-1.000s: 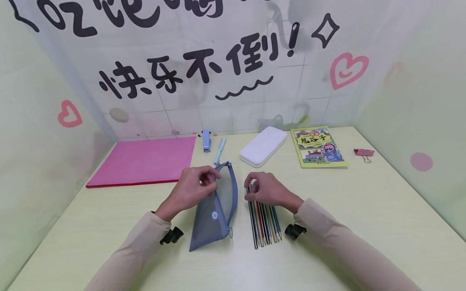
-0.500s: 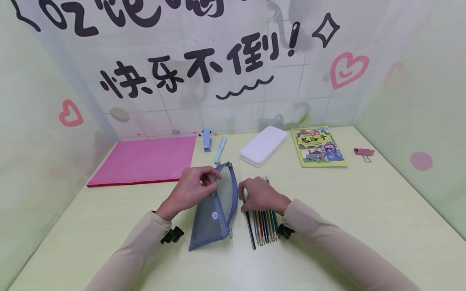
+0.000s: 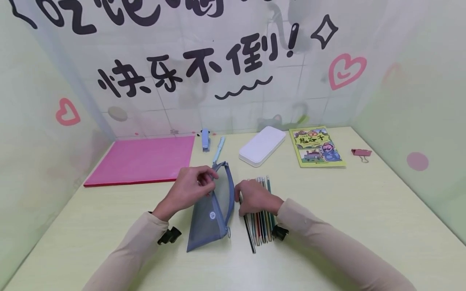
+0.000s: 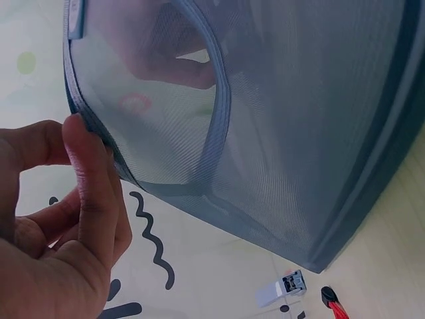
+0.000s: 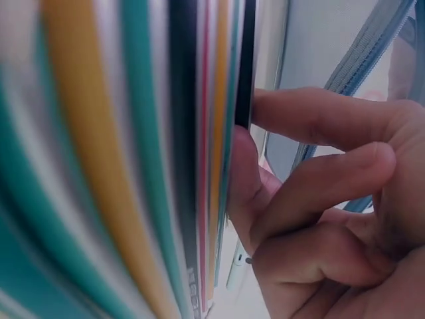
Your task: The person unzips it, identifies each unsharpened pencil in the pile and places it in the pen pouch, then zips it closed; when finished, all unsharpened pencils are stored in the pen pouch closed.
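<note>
My left hand [image 3: 188, 189] pinches the rim of a blue-grey mesh pencil pouch [image 3: 204, 227] and holds its zippered mouth open. In the left wrist view the thumb and a finger meet at the mesh pouch's edge [image 4: 99, 129]. Just right of the pouch, my right hand [image 3: 256, 197] pinches a black pencil [image 3: 250, 236] between thumb and finger. That pencil slants a little apart from a row of several pencils [image 3: 263, 228] in various colours. The right hand covers the middle of the row. The right wrist view shows the pencils [image 5: 139, 146] very close and blurred.
Behind the pouch lie a light blue pen [image 3: 218, 149] and a blue stapler [image 3: 205, 139]. A pink folder [image 3: 142, 159] is at back left. A white case [image 3: 262, 146], a yellow comic book [image 3: 316, 147] and a pink binder clip [image 3: 361, 152] sit at back right.
My right hand has moved left and slightly nearer, taking hold of the black pencil and drawing it away from the row's left side. The left hand stays on the pouch rim.
</note>
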Tool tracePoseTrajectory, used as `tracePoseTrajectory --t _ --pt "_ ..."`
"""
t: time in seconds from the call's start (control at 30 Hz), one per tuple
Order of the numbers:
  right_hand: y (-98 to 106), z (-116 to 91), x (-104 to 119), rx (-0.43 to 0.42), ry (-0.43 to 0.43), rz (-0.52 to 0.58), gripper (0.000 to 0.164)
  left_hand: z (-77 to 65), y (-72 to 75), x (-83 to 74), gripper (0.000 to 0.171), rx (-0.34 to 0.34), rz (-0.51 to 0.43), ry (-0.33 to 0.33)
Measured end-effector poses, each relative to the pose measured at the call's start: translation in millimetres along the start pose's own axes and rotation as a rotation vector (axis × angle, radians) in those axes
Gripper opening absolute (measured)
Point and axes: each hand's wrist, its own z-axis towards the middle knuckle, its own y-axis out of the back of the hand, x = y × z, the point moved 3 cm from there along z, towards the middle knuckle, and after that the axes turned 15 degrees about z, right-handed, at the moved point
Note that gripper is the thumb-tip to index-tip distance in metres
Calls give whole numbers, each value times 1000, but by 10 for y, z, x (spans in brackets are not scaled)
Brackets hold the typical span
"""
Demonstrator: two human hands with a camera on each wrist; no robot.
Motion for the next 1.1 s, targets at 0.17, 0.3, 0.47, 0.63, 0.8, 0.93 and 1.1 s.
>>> tracePoseTrajectory --t 0.17,0.3,0.47,0.63,0.8,0.93,1.1 --pt "-2 4 -4 3 -28 68 26 4 -9 3 20 6 -3 4" --pt "24 -19 -21 -9 -39 137 27 5 -19 7 20 3 -1 -4" --pt "112 -48 -39 -37 -42 177 27 -7 -29 -4 20 12 -11 -6" --pt "251 -51 -49 -64 -28 258 31 -10 -27 -11 19 13 -10 -1" --pt "351 -44 -56 -96 13 369 34 6 -41 -7 20 11 -11 -10" --pt "380 -39 -34 -140 29 418 36 11 -56 -11 21 17 -18 -23" --pt "387 -28 1 -221 31 468 36 6 -74 -19 22 30 -19 -34"
